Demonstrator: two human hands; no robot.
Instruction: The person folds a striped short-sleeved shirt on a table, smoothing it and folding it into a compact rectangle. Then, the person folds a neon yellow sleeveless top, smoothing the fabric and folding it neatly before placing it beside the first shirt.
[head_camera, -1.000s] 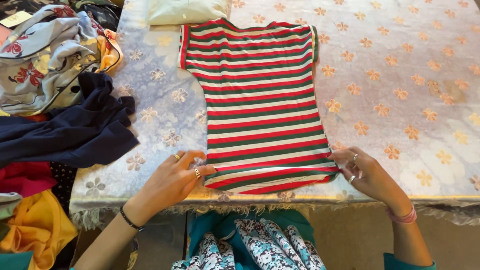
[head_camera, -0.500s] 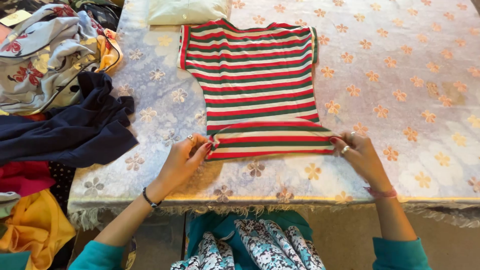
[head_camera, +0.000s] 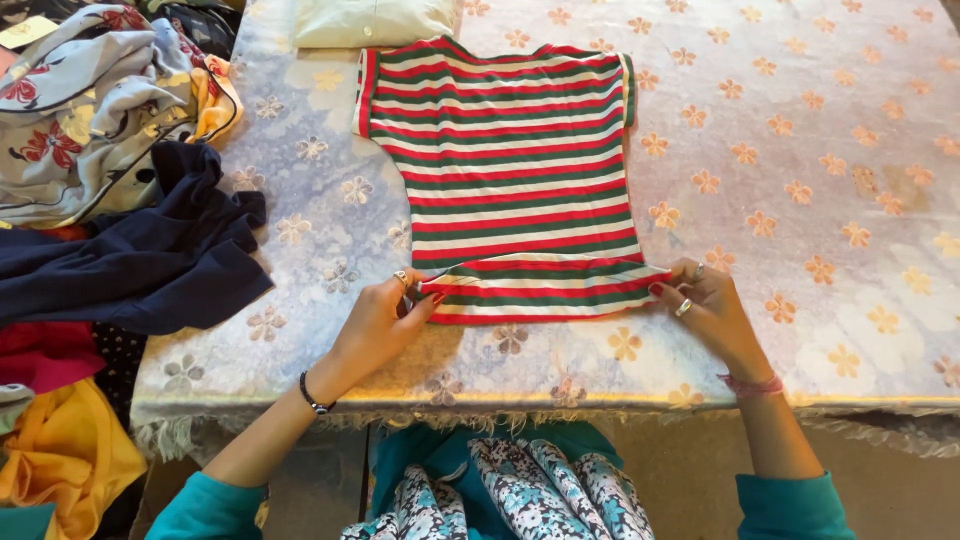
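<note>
- Striped shirt (head_camera: 515, 170) lies flat mid-table, hem folded up.
- Left hand (head_camera: 385, 320) pinches the fold's left end; right hand (head_camera: 705, 305) pinches its right end.
- Floral tablecloth (head_camera: 830, 200) spreads open rightward; clothes pile (head_camera: 110, 150) crowds the left edge.

Home setting, likely laundry sorting: worktop (head_camera: 800, 150) under a flower-patterned cloth, loose heap of mixed clothes (head_camera: 110, 200) piled at one side.

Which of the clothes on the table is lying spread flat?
The striped shirt, red, green and white, held by both hands; the dark blue garment lies crumpled.
</note>
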